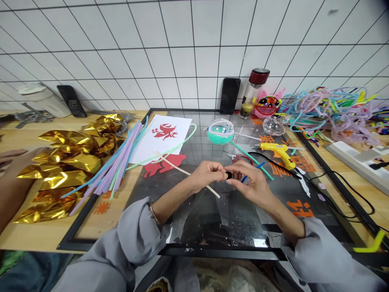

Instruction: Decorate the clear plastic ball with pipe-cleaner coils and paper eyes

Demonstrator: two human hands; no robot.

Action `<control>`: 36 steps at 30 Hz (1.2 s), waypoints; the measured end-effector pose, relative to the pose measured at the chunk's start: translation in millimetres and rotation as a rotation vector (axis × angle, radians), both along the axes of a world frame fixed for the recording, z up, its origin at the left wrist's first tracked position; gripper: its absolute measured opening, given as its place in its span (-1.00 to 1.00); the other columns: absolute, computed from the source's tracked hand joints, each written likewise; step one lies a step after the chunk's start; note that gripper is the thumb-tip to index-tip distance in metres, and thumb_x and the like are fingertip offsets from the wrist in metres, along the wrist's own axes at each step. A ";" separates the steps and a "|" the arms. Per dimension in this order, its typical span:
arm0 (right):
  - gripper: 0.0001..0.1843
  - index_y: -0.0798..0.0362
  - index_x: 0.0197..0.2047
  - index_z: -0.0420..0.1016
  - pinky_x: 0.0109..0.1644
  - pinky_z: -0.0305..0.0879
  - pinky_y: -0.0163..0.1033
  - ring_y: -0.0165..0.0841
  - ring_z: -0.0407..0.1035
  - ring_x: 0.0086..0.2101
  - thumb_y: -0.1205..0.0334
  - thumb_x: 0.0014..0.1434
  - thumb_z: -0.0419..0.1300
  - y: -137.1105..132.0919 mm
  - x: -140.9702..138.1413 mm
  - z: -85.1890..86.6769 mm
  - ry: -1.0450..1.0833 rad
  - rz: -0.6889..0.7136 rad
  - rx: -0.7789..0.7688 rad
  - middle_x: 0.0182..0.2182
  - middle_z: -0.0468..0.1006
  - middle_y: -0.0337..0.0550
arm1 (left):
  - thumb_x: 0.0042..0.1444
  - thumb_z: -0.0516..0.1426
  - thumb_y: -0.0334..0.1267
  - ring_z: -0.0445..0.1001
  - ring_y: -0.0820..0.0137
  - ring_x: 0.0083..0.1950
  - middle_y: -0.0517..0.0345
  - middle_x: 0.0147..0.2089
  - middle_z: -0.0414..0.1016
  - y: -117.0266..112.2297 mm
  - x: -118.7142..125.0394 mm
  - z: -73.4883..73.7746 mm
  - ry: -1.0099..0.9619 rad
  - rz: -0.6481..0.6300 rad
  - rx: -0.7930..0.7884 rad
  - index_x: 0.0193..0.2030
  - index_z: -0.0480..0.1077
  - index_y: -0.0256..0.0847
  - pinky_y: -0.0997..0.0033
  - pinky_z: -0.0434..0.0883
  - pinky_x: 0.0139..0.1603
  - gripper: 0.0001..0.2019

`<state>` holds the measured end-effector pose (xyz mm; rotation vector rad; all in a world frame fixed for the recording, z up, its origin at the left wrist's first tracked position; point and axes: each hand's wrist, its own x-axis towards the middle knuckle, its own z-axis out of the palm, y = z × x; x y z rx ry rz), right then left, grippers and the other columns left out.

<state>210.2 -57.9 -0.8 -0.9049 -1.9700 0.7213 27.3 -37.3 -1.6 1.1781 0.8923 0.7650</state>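
Black disc-like piece (229, 175), small and rounded, sits above the glossy dark tabletop panel (194, 215), pinched between the fingertips of the left hand (208, 175) and right hand (251, 180). Pale flat strip (214, 192) passes beneath the left wrist. Beyond stands a ribbed, teal-coiled round bowl (219, 138); rightward lies a yellow plastic glue gun (275, 150). Crinkled gold foil (68, 178) shines far left.

The single head-worn view looks forward and down from above the near edge of the black-framed glossy panel (231, 221), close behind the wearer's left hand (208, 174) and right hand (251, 179), taking in wooden tabletop (18, 239) beside it and tiled wall (194, 52) beyond it.
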 end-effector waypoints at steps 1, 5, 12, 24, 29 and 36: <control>-0.71 0.03 -0.08 0.52 -0.33 0.34 -0.24 -0.35 0.38 -0.34 0.15 0.12 0.25 1.0 0.5 1.2 0.026 -0.023 -0.066 -0.32 0.50 -0.12 | -0.19 0.28 -0.21 0.20 0.58 -0.52 0.27 -0.60 0.30 0.0 -0.6 0.7 0.008 0.009 0.010 -0.54 0.37 -0.32 0.51 0.13 -0.43 -0.78; -0.67 0.09 -0.26 0.57 -0.47 0.22 -0.32 -0.43 0.30 -0.50 0.00 0.02 0.30 5.3 3.3 2.9 0.145 -0.072 -0.398 -0.49 0.46 -0.20 | -0.15 0.31 -0.16 0.26 0.56 -0.42 0.20 -0.43 0.36 -0.2 -1.7 0.9 0.009 0.048 0.104 -0.50 0.41 -0.33 0.49 0.20 -0.36 -0.74; -0.60 0.12 -0.49 0.44 -0.56 0.02 -0.37 -0.52 0.15 -0.62 -0.10 -0.01 0.27 3.9 1.3 1.5 0.150 -0.061 -0.591 -0.66 0.28 -0.33 | -0.09 0.31 -0.12 0.33 0.50 -0.30 0.12 -0.27 0.36 1.4 -0.6 -9.1 0.009 0.111 0.308 -0.45 0.47 -0.29 0.46 0.30 -0.27 -0.75; -0.61 0.09 -0.63 0.35 -0.57 0.01 -0.36 -0.54 0.08 -0.64 -0.03 -0.09 0.32 3.6 -1.1 3.3 0.263 -0.086 -0.601 -0.71 0.24 -0.34 | -0.12 0.34 -0.12 0.35 0.50 -0.31 0.09 -0.25 0.41 -0.3 -1.5 -4.6 0.009 0.018 0.316 -0.39 0.54 -0.27 0.46 0.30 -0.29 -0.75; -0.64 0.09 -0.62 0.38 -0.57 0.07 -0.37 -0.54 0.12 -0.65 0.00 -0.10 0.33 3.5 0.6 5.3 0.305 -0.039 -0.685 -0.71 0.26 -0.34 | -0.11 0.33 -0.10 0.35 0.49 -0.30 0.10 -0.27 0.42 0.9 -2.4 -5.6 -0.017 0.012 0.320 -0.41 0.54 -0.26 0.45 0.29 -0.29 -0.76; -0.68 0.09 -0.62 0.39 -0.55 0.07 -0.36 -0.54 0.12 -0.64 0.05 -0.10 0.34 0.8 -2.0 6.9 0.313 -0.018 -0.712 -0.71 0.27 -0.34 | -0.12 0.34 -0.12 0.32 0.52 -0.35 0.13 -0.31 0.39 1.5 -2.4 -4.5 -0.048 -0.006 0.324 -0.46 0.50 -0.28 0.48 0.26 -0.33 -0.75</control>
